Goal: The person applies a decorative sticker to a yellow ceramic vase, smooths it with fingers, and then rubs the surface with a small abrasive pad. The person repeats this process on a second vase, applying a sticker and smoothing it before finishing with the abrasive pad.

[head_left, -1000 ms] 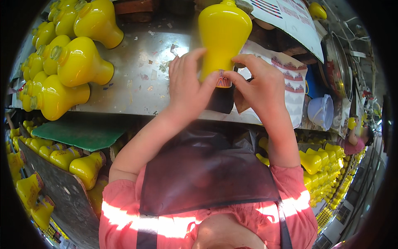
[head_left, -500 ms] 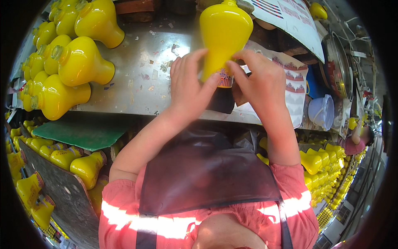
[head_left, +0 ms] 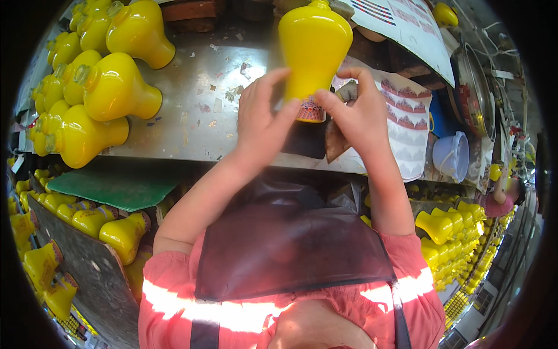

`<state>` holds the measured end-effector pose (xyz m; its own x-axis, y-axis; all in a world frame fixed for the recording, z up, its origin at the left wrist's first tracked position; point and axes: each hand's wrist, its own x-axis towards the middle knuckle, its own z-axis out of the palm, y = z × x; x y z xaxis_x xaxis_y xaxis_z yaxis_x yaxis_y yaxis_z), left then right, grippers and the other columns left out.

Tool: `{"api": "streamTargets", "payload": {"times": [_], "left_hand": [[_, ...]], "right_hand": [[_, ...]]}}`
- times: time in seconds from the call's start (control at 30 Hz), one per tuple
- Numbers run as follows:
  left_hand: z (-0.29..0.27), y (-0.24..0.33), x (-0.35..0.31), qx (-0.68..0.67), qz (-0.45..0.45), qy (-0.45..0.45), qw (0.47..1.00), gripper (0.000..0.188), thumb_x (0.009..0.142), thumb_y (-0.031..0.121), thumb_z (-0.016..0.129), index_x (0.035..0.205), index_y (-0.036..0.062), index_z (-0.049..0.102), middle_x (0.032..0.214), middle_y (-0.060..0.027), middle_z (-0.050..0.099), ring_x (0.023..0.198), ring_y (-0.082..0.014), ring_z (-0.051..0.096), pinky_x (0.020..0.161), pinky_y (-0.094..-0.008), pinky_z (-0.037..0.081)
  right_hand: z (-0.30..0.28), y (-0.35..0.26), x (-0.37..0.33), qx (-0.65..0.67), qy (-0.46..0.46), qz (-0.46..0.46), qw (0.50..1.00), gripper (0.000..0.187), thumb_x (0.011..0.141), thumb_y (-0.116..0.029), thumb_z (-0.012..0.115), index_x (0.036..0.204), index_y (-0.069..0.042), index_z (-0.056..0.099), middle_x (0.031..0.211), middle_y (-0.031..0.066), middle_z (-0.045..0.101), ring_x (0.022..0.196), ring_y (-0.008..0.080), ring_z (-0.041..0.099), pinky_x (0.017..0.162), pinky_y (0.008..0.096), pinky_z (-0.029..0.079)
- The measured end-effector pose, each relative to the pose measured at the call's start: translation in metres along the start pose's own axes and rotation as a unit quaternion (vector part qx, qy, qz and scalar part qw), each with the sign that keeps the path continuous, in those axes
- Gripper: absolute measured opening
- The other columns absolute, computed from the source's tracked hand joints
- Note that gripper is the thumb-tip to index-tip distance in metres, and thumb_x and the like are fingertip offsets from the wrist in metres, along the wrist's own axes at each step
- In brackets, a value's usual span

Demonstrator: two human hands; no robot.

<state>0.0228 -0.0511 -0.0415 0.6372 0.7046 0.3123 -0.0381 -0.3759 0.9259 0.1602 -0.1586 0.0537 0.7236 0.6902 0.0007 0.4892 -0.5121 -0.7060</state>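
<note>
A glossy yellow glass bottle (head_left: 315, 43) lies at the bench's middle, its wide shoulder away from me and its narrower foot toward me. Around the foot runs a patterned decal band (head_left: 312, 110) in red and blue. My left hand (head_left: 258, 119) cups the bottle's left side, thumb at the decal's edge. My right hand (head_left: 361, 116) presses its thumb on the decal from the right, while its index finger arches off the glass. A dark pad (head_left: 305, 142) lies under the foot. Beside my right hand, a decal sheet (head_left: 404, 139) shows several red patterned strips.
Several yellow bottles (head_left: 116, 87) lie in rows at the bench's left. A pale blue bucket (head_left: 450, 156) stands at the right, below another printed sheet (head_left: 407, 29). Racks of yellow bottles (head_left: 442, 232) flank me. A green board (head_left: 116, 183) sits at the bench's front edge.
My right thumb has slid onto the decal, and my right index finger has lifted away from the bottle. The bottle has shifted slightly left, and its patterned band shows more squarely.
</note>
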Motion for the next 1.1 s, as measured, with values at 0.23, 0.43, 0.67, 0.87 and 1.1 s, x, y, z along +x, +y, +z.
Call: {"api": "streamTargets", "payload": {"times": [0.23, 0.43, 0.67, 0.87, 1.1], "left_hand": [[-0.002, -0.003, -0.001, -0.032, -0.013, -0.018, 0.999, 0.054, 0.09, 0.025, 0.071, 0.138, 0.0069, 0.055, 0.131, -0.0163, 0.062, 0.123, -0.0353, 0.057, 0.108, -0.0454, 0.041], [-0.004, -0.004, -0.002, -0.044, -0.012, -0.028, 0.999, 0.055, 0.091, 0.023, 0.071, 0.14, 0.0058, 0.055, 0.134, -0.0161, 0.062, 0.126, -0.0332, 0.057, 0.111, -0.0432, 0.041], [-0.005, -0.005, -0.001, -0.094, -0.036, -0.041, 0.994, 0.054, 0.091, 0.02, 0.07, 0.141, 0.0049, 0.054, 0.137, -0.0146, 0.061, 0.13, -0.0301, 0.055, 0.113, -0.0414, 0.039], [-0.008, -0.005, -0.002, -0.142, -0.065, -0.059, 0.986, 0.056, 0.094, 0.02, 0.068, 0.145, 0.0048, 0.052, 0.139, -0.0139, 0.06, 0.133, -0.028, 0.053, 0.117, -0.0399, 0.036], [-0.014, -0.006, -0.004, 0.031, -0.05, -0.099, 0.993, 0.079, 0.089, 0.018, 0.074, 0.157, 0.0028, 0.038, 0.15, -0.0157, 0.05, 0.139, -0.0259, 0.047, 0.119, -0.0388, 0.034]], "right_hand": [[0.002, 0.011, 0.002, 0.109, -0.018, 0.072, 0.991, 0.06, 0.083, -0.038, 0.082, 0.126, -0.001, 0.061, 0.09, 0.0103, 0.072, 0.08, 0.0181, 0.067, 0.076, 0.0322, 0.054], [0.01, 0.029, -0.007, 0.109, -0.033, 0.019, 0.993, 0.07, 0.083, -0.037, 0.079, 0.138, 0.001, 0.06, 0.096, 0.0127, 0.072, 0.084, 0.016, 0.066, 0.078, 0.0312, 0.054], [0.016, 0.04, -0.011, 0.204, -0.081, 0.071, 0.973, 0.052, 0.1, -0.027, 0.069, 0.142, 0.003, 0.059, 0.102, 0.0066, 0.072, 0.089, 0.01, 0.063, 0.085, 0.0264, 0.051], [0.018, 0.04, -0.018, 0.197, -0.038, 0.021, 0.979, 0.045, 0.102, -0.02, 0.061, 0.143, -0.002, 0.06, 0.089, 0.0057, 0.071, 0.075, 0.009, 0.063, 0.071, 0.0272, 0.052], [0.021, 0.038, -0.065, -0.035, 0.048, -0.231, 0.971, 0.045, 0.1, -0.008, 0.059, 0.145, -0.003, 0.058, 0.078, 0.0128, 0.067, 0.065, 0.0188, 0.063, 0.065, 0.0312, 0.052]]}}
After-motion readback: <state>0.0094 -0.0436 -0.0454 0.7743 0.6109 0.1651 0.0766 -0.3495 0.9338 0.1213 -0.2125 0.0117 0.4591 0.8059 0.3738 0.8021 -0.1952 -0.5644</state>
